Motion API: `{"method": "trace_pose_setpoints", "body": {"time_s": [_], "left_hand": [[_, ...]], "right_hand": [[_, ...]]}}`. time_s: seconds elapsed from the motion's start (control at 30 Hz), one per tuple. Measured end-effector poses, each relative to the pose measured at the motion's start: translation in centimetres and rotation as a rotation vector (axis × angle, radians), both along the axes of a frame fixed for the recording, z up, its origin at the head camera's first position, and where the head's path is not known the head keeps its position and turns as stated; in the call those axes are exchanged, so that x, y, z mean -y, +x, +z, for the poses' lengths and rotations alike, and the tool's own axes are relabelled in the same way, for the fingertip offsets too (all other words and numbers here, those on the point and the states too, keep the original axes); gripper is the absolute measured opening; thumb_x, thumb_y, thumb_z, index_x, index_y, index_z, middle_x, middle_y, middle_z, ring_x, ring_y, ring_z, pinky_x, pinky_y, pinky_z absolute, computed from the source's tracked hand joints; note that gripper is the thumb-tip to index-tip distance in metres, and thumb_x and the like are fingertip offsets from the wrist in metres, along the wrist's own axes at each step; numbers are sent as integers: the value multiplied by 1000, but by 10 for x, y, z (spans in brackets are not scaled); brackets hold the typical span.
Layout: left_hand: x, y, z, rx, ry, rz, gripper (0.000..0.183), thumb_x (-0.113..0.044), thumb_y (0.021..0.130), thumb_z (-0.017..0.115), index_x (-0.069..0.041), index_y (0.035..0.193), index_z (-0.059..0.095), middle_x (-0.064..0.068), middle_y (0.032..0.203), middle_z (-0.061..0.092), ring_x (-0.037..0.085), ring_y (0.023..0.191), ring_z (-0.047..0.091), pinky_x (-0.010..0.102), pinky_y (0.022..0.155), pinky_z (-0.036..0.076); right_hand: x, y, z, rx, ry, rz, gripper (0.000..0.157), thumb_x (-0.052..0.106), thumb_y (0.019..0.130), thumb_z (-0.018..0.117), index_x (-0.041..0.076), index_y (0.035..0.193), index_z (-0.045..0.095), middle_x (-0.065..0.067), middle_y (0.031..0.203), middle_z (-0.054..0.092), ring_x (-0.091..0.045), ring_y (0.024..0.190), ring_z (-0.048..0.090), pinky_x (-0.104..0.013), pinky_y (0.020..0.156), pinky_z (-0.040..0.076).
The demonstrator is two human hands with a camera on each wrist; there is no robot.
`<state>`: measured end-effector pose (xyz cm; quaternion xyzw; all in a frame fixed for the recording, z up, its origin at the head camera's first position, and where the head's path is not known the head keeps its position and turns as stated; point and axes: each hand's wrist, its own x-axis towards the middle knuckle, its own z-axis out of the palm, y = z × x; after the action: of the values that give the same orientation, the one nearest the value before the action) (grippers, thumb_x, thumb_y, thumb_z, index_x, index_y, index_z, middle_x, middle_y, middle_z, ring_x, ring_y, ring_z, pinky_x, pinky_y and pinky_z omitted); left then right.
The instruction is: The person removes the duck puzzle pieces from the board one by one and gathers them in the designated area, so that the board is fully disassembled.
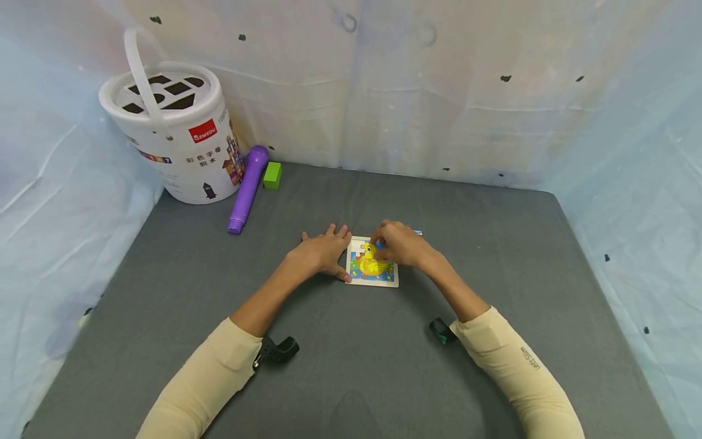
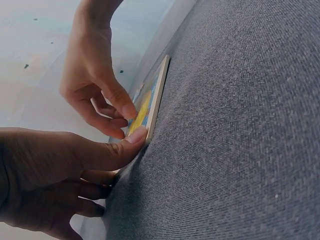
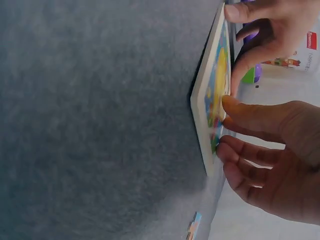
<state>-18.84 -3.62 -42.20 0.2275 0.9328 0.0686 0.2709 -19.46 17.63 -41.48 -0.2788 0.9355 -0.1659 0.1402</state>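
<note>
One square puzzle with a pale wooden frame and a yellow duck (image 1: 370, 268): set on the grey cloth-covered table (image 1: 351, 372), near its middle; upper right part covered, face strongly foreshortened in both wrist views.
Bare left hand (image 1: 322, 252): fingers spread and fairly straight, thumb (image 2: 136, 135) laid on the frame's near left corner; nothing seen grasped.
Bare right hand (image 1: 403, 242): bent over the puzzle's upper right, thumb and fingers partly curled, tips at the duck picture; whether a piece is pinched cannot be told, the tips being blurred.
Small flat blue-edged piece (image 3: 194, 226): laid beyond the right hand, apart from the puzzle; mostly hidden in the head view, print unreadable.
White plastic bucket with handle and cut-out lid (image 1: 186, 167): stood at the far left; small print not legible.
Purple microphone-shaped stick (image 1: 248, 190): placed just beside the bucket.
Bright green block (image 1: 272, 175): placed just right of the stick's round end.
Beige sleeves (image 1: 205, 372): cut off by the lower edge.
</note>
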Motion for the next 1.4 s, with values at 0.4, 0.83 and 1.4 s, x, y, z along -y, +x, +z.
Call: {"method": "trace_pose_setpoints", "body": {"time_s": [0.4,0.83,1.4], "left_hand": [[1,1,1,0,8,1,109,-51,88,81,-11,168,20,11,178,9,39,165,10,81,119,20],[0,3,1,-15,-8,9,109,-52,88,80,-12,168,19,11,178,9,38,165,12,80,119,22],[-1,-1,-2,-20,-11,-4,109,-53,88,81,-12,168,19,11,178,10,38,165,13,82,117,23]], "right_hand": [[6,3,-2,-25,68,-21,32,13,93,80,1,122,76,-15,120,68,-29,107,67,-44,95,57],[8,7,-3,-91,95,-14,25,11,91,81,4,115,80,-11,111,70,-25,94,68,-40,83,59],[11,2,-6,-88,22,-72,37,4,82,88,-4,115,72,-16,114,70,-32,103,70,-44,92,59]]}}
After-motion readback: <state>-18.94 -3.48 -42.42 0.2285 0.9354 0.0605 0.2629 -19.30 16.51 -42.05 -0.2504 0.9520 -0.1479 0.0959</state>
